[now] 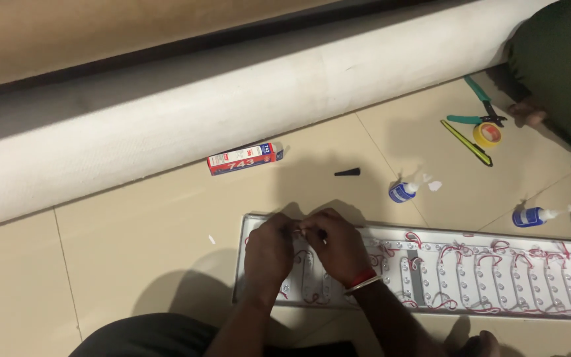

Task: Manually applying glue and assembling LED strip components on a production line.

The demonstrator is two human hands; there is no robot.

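Note:
A long white tray (391,232) lies on the tiled floor, filled with rows of small white light modules (431,277) joined by red wires (458,250). My left hand (269,251) and my right hand (338,246) meet over the tray's left end, fingertips pinched together on a thin wire (297,231). A red and metal bangle sits on my right wrist (363,280). What lies under my palms is hidden.
A big white roll (232,112) lies across the floor behind. A red-and-white box (244,158), a black nozzle (347,172), two blue bottles (401,192) (529,217), green pliers (484,106), a yellow tape roll (488,135) and a cutter (467,143) lie about. Another person sits at the right (556,59).

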